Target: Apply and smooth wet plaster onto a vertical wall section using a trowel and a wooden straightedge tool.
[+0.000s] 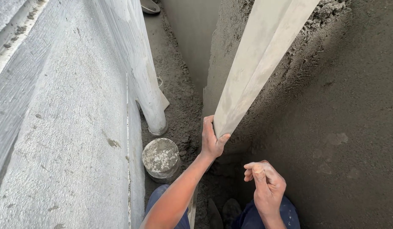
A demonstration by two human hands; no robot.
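My left hand grips the lower end of a long pale straightedge board, which lies flat against a wall of wet grey plaster on the right. My right hand hovers lower and nearer to me, with its fingers curled and nothing in them, close to the plastered wall. Below the hands I see my blue trousers and dark shoes on the mortar-strewn floor.
A rough pale concrete wall fills the left. A white pipe runs down it to the floor, with a capped round pipe stub beside it. The gap between the walls is narrow, and loose mortar covers the floor.
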